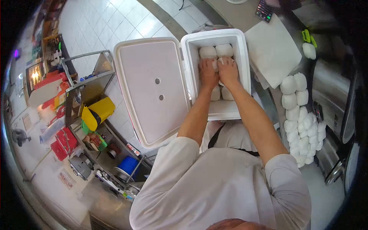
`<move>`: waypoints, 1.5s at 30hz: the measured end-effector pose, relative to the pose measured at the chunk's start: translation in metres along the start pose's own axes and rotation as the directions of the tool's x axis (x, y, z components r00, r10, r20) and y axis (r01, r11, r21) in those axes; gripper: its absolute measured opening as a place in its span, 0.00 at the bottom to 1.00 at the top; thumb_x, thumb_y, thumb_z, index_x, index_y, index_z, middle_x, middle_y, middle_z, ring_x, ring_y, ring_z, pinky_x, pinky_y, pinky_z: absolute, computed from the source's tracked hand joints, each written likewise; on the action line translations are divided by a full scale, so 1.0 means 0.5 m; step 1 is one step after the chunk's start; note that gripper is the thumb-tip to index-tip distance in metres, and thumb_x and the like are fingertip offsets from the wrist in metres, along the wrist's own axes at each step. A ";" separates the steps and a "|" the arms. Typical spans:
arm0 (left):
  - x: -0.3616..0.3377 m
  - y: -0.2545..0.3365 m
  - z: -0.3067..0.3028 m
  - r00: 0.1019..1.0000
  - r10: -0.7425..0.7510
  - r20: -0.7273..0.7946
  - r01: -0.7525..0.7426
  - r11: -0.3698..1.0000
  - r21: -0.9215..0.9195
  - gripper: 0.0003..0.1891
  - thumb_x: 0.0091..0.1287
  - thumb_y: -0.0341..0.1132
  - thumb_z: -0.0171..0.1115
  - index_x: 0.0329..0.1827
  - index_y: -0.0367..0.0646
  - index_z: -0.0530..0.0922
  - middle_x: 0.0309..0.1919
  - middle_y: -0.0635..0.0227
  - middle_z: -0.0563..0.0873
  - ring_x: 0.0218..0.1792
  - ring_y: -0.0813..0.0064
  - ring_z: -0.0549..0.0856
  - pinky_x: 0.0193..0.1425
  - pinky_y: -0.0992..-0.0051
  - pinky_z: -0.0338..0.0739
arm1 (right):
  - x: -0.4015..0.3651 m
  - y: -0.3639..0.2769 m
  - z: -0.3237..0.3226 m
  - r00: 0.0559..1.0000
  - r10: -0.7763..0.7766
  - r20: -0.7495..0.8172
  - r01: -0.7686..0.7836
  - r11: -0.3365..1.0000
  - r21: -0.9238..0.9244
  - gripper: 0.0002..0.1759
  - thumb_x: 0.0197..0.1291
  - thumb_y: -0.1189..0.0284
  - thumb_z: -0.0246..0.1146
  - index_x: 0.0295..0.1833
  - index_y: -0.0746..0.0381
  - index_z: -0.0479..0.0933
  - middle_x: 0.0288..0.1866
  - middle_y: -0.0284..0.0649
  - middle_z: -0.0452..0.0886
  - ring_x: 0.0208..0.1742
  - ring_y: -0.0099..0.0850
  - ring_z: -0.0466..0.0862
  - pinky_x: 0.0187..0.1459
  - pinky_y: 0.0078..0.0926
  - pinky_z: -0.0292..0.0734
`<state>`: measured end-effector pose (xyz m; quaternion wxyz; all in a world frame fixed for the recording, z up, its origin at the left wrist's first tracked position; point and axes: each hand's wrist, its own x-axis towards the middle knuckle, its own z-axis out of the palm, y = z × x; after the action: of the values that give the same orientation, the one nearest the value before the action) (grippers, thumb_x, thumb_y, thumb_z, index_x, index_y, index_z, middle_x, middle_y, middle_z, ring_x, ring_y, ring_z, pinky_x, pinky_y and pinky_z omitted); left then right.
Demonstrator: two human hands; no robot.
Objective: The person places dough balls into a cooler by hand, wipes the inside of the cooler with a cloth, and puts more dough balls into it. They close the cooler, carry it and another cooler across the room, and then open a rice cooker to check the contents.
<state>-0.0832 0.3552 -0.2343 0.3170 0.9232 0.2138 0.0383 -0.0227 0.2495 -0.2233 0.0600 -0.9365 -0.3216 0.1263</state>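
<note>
A white cooler box [245, 61] stands upright in front of me with rounded white lumps that look like dough balls [224, 50] on its floor. Both hands reach down inside it. My left hand [209, 74] curls over a dough ball at the left, by the box's inner wall. Beside it, my right hand [229, 72] grips another dough ball, its fingers partly hiding it. More dough balls [227, 94] show under my wrists, nearer to me. The box's lid [147, 84] hangs opened out to the left.
On the counter at right lie many dough balls [303, 126] in a cluster, near a white sheet [274, 50]. A calculator-like keypad [264, 10] and a green-handled tool [306, 36] are farther back. A metal shelf holding a yellow container [97, 113] stands left.
</note>
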 end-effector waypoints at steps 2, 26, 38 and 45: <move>0.001 -0.007 0.024 0.999 0.019 -0.041 -0.019 1.000 -0.002 0.29 0.58 0.36 0.71 0.62 0.42 0.72 0.65 0.49 0.72 0.71 0.42 0.66 0.78 0.44 0.55 | -0.007 0.001 0.000 0.999 0.031 0.025 -0.032 0.999 0.013 0.25 0.63 0.67 0.61 0.67 0.53 0.76 0.73 0.50 0.70 0.73 0.50 0.68 0.75 0.54 0.58; -0.435 0.853 0.154 0.433 0.689 0.581 -0.403 0.725 -0.559 0.31 0.66 0.41 0.68 0.71 0.44 0.69 0.64 0.47 0.77 0.61 0.49 0.82 0.58 0.54 0.80 | -1.087 0.653 -0.249 -0.247 0.945 -0.212 -0.905 -0.147 0.399 0.41 0.63 0.51 0.64 0.76 0.60 0.65 0.77 0.56 0.62 0.74 0.59 0.66 0.66 0.54 0.72; -0.585 0.975 0.428 0.337 0.724 0.603 -0.439 0.687 -0.579 0.39 0.56 0.37 0.76 0.71 0.49 0.67 0.65 0.51 0.73 0.62 0.53 0.79 0.64 0.58 0.78 | -1.337 0.809 -0.065 0.004 0.990 -0.144 -0.657 0.111 0.745 0.41 0.52 0.66 0.71 0.73 0.54 0.66 0.68 0.46 0.74 0.67 0.49 0.75 0.66 0.48 0.74; -0.342 0.663 -0.037 0.518 0.323 0.792 0.810 0.114 -0.576 0.28 0.74 0.33 0.61 0.73 0.52 0.58 0.61 0.66 0.73 0.59 0.67 0.78 0.58 0.65 0.80 | -1.186 0.583 -0.343 0.476 0.860 0.184 0.204 -0.311 0.928 0.35 0.70 0.61 0.58 0.81 0.50 0.57 0.79 0.42 0.61 0.76 0.44 0.65 0.70 0.54 0.68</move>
<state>-0.1190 0.0596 -0.0091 0.8778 0.3247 0.1497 -0.3187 -0.2558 -0.3513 0.0026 0.7803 -0.5472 0.3012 -0.0298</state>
